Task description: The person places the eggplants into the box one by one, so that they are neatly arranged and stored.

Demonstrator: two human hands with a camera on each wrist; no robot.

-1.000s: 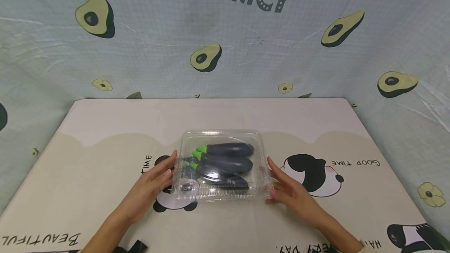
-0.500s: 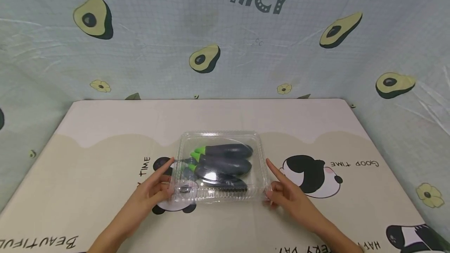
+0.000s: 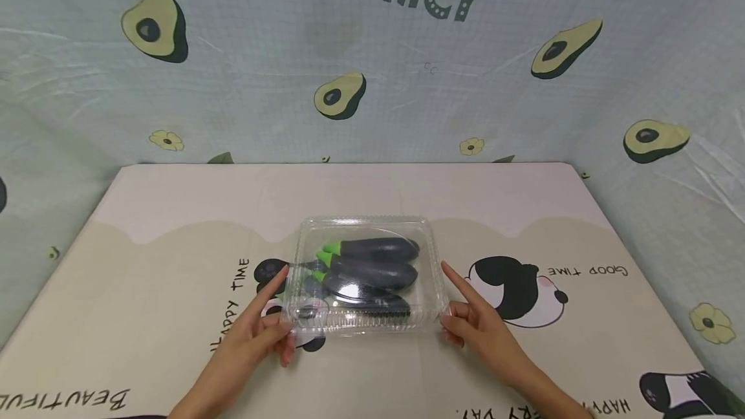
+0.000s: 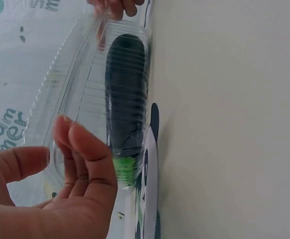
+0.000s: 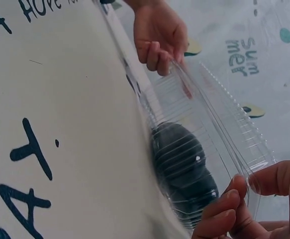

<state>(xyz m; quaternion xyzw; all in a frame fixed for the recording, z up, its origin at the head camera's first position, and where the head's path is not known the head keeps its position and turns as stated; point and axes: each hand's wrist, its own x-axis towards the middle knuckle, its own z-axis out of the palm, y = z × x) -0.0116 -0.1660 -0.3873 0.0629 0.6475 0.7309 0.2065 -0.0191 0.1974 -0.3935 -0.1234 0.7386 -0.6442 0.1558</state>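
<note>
A clear plastic clamshell container (image 3: pixel 427 290) rests on the tabletop with its lid down. Inside lie several dark purple eggplants (image 3: pixel 381 249) with green stem ends pointing left. My left hand (image 3: pixel 244 344) pinches the near left corner of the rim, its index finger stretched along the side. At the near right corner, my right hand (image 3: pixel 483 328) pinches the rim between thumb and curled fingers, with the index finger straight. In the left wrist view, thumb and fingers of the left hand (image 4: pixel 85 184) lie on opposite sides of the clear rim.
The table (image 3: pixel 145 315) wears a cream cover with printed cartoon dogs (image 3: pixel 518 290) and lettering. A pale cloth (image 3: pixel 244 50) printed with avocados encloses the back and both sides.
My left hand has slid toward the near left corner, and its fingers have curled at the rim. The right index finger has straightened. The container has barely moved.
</note>
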